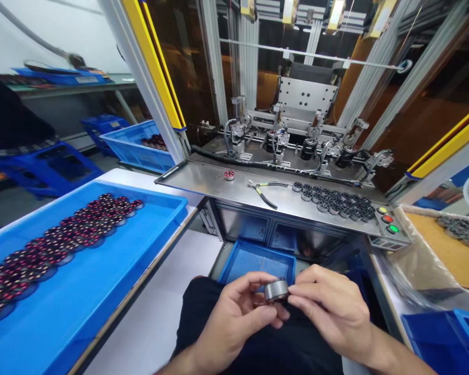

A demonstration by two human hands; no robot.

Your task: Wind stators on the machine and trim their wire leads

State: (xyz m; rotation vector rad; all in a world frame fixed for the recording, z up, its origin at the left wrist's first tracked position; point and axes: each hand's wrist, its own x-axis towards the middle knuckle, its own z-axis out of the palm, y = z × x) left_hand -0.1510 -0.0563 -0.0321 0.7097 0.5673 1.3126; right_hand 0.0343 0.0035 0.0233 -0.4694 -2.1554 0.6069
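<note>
My left hand (234,317) is closed around a motor stator (276,290), a short ring with a smooth grey metal side, held tilted above my lap. Thumb and fingertips of my right hand (334,304) are pinched together at the stator's right edge. What they pinch is too small to make out. On the steel worktop (203,179) ahead lies a single stator with red windings (229,175). Side cutters (266,192) with black and yellow-green handles rest to the right of it, jaws pointing left.
Several bare dark stator cores (336,200) stand in rows beside a button panel (389,224). Behind is a winding machine (305,140). A blue tray (140,250) at left holds several wound stators (58,242). A blue bin (254,263) sits below the worktop; a lined box (445,250) is at right.
</note>
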